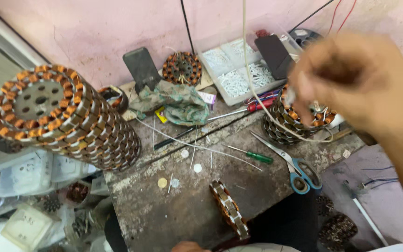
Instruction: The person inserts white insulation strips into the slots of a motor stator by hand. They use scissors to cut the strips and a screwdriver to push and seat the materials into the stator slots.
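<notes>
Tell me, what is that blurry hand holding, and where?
The right hand pinches a thin white cord at its end near the fingertips, above the right stack of wound stators. The hand is blurred, so the exact grip is unclear.

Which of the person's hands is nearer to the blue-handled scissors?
The right hand. It is raised above and to the right of the scissors, blurred, over a stack of wound coils. The left hand barely shows at the bottom edge, farther away.

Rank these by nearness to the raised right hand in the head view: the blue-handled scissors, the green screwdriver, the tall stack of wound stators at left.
From the right hand:
1. Blue-handled scissors, just below it, at the bench's right edge.
2. Green screwdriver, mid-bench, left of the scissors.
3. Tall stack of wound stators, far left.
</notes>
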